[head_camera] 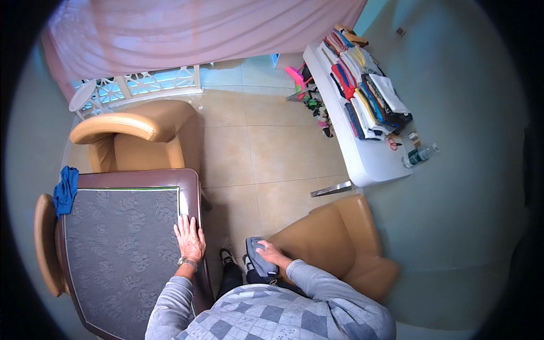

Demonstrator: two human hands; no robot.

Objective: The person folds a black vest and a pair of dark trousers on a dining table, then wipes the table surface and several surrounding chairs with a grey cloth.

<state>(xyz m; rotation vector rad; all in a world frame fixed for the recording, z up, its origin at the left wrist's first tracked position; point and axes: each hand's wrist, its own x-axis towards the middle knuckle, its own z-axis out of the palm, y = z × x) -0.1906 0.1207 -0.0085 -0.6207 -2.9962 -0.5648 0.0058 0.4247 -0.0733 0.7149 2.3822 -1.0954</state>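
My left hand (190,239), with a wristwatch (187,263) on the wrist, lies flat with fingers spread on the right border of a dark wooden table (191,191) topped with grey patterned fabric. In my right hand (268,251) is a folded grey cloth (262,259) with a dark edge, held low in front of my body beside a tan leather chair (318,242). A crumpled blue cloth (66,191) hangs over the table's far left corner.
Stacks of folded clothes (365,97), red-handled scissors (393,144) and a plastic bottle (420,155) rest on a white table (369,161) at right. Tan armchairs (144,148) stand by the dark table. Shoes and a pink dustpan (295,77) lie near the white table.
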